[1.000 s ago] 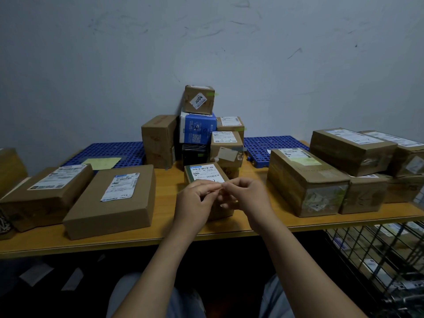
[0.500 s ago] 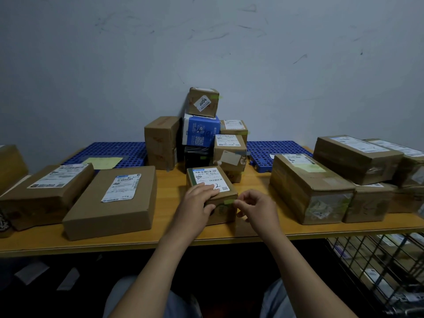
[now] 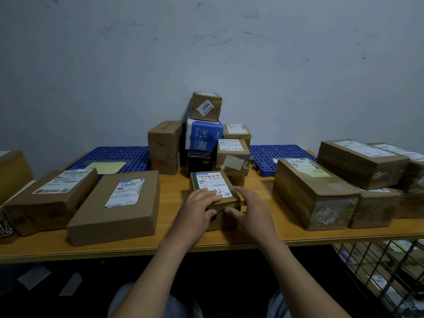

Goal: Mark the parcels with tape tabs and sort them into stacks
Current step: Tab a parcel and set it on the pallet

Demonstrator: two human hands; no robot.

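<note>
Head camera footage is centred on two bare hands at one small parcel. Fingers (image 3: 212, 195) of the left hand (image 3: 196, 211) are laid nearly straight and close together on the top of the small parcel (image 3: 207, 180), over the near edge of its white label. The left thumb is set against the parcel's near face.

The right hand (image 3: 251, 211) is placed at the parcel's near right corner. Its fingers are spread wide and gently curved, and its thumb is held against the near face, just under a green tape tab (image 3: 234, 205) stuck along the near top edge. Whether a grip is taken there cannot be told, as the hand is blurred.

The small parcel is stood on the desk (image 3: 174, 193), around the middle and towards the near edge. Just behind it, by the wall, a pile of parcels (image 3: 231, 154) is seen, with a blue box (image 3: 203, 136) topped by a small brown box (image 3: 206, 107).

To the left, a flat parcel (image 3: 117, 203) is laid beside a second flat parcel (image 3: 52, 198). A yellow sheet (image 3: 106, 167) is laid on a blue pallet (image 3: 114, 153) at the far side.

To the right, a long parcel (image 3: 314, 193) is set apart from the hands, and a further long parcel (image 3: 360, 161) is raised on others behind it. A wire basket (image 3: 378, 271) is seen below the desk's right end.
</note>
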